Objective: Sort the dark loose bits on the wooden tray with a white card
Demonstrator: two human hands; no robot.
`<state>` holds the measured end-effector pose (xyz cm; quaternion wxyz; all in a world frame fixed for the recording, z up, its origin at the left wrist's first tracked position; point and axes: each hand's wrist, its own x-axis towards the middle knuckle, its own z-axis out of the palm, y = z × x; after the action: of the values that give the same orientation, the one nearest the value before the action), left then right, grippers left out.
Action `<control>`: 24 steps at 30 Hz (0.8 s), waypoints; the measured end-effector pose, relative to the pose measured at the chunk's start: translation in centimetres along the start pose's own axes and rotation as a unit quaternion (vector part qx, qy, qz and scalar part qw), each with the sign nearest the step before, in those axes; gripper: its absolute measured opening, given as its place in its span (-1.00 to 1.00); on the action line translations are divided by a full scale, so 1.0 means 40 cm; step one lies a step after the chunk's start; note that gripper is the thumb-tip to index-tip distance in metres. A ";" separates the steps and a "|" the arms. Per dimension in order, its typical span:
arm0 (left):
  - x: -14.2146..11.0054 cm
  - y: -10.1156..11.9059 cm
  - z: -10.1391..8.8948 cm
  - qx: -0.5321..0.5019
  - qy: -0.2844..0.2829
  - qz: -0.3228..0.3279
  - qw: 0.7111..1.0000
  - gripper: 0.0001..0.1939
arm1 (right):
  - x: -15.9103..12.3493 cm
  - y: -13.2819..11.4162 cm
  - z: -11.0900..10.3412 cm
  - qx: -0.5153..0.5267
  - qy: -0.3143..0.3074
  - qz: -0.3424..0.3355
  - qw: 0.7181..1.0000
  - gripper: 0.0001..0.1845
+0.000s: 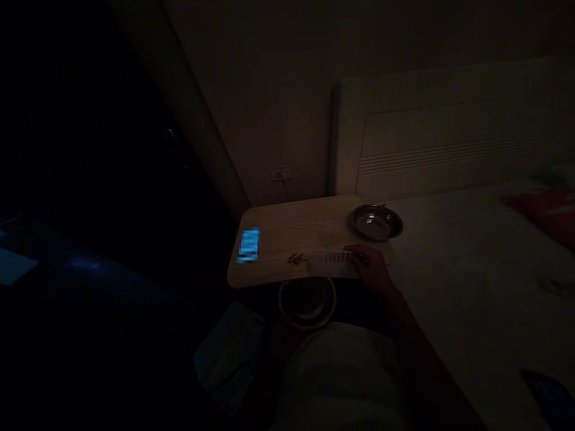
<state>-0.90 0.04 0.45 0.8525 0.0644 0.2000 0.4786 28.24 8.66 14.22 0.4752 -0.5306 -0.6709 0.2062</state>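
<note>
The room is very dark. My right hand [371, 266] is closed on the end of a white ribbed flat tool [332, 263] that lies near the front edge of a small wooden table [291, 224]. A little pile of dark bits [297, 259] sits just left of the tool. Below the table's edge, over my lap, is a round bowl [308, 302] with a pale rim. My left hand [282, 332] is only a dim shape at the bowl's lower left, and its fingers do not show.
A phone [249, 244] with a glowing blue screen lies on the table's left side. A metal bowl [377, 221] stands at its right corner by the bed [471, 263]. The headboard [449, 137] and a wall socket [281, 174] are behind. Pale papers [229, 359] lie lower left.
</note>
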 end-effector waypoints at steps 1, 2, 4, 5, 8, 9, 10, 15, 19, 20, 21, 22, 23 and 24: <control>0.000 0.001 0.005 0.007 0.032 0.006 0.999 -0.71 | 0.001 -0.001 0.000 0.003 -0.002 0.003 1.000 -0.71; 0.000 0.001 0.010 0.012 0.063 0.008 0.998 -0.72 | 0.001 -0.002 0.000 0.007 0.006 0.007 1.000 -0.71; 0.002 -0.001 0.020 0.022 0.118 0.014 0.993 -0.69 | 0.003 -0.006 0.000 0.010 0.041 0.020 0.999 -0.70; 0.002 -0.003 0.024 0.023 0.136 0.018 0.990 -0.65 | 0.004 -0.008 0.000 0.009 0.065 0.027 0.998 -0.69; 0.004 -0.007 0.028 0.015 0.133 0.022 0.991 -0.57 | 0.005 -0.013 0.003 -0.008 0.120 0.041 0.992 -0.66; 0.004 -0.007 0.027 0.014 0.127 0.016 0.992 -0.58 | 0.004 -0.015 0.005 -0.014 0.129 0.044 0.991 -0.66; 0.004 -0.007 0.026 0.014 0.123 0.009 0.992 -0.61 | 0.004 -0.016 0.008 -0.020 0.132 0.045 0.990 -0.66; -0.001 0.000 0.028 0.010 0.128 0.003 0.992 -0.71 | 0.005 -0.019 0.040 -0.034 0.128 0.038 0.990 -0.67; -0.004 -0.001 0.036 0.011 0.126 0.000 0.992 -0.73 | 0.014 -0.019 0.069 -0.037 0.102 0.033 0.994 -0.67; -0.004 -0.002 0.035 0.009 0.126 0.013 0.992 -0.74 | 0.017 -0.020 0.074 -0.039 0.099 0.031 0.994 -0.67; -0.004 -0.003 0.033 0.007 0.128 0.028 0.991 -0.75 | 0.019 -0.021 0.078 -0.042 0.095 0.029 0.994 -0.67; -0.003 -0.005 0.030 0.005 0.129 0.038 0.991 -0.75 | 0.022 -0.023 0.081 -0.044 0.091 0.027 0.995 -0.67; -0.003 -0.006 0.028 0.004 0.126 0.037 0.991 -0.75 | 0.024 -0.026 0.083 -0.044 0.087 0.025 0.995 -0.66; -0.002 -0.007 0.026 0.004 0.119 0.029 0.992 -0.75 | 0.026 -0.029 0.084 -0.043 0.085 0.024 0.995 -0.66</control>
<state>-0.30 -0.11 1.32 0.8082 0.0156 0.3001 0.5066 24.79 9.96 14.00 0.5022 -0.5827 -0.6229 0.1424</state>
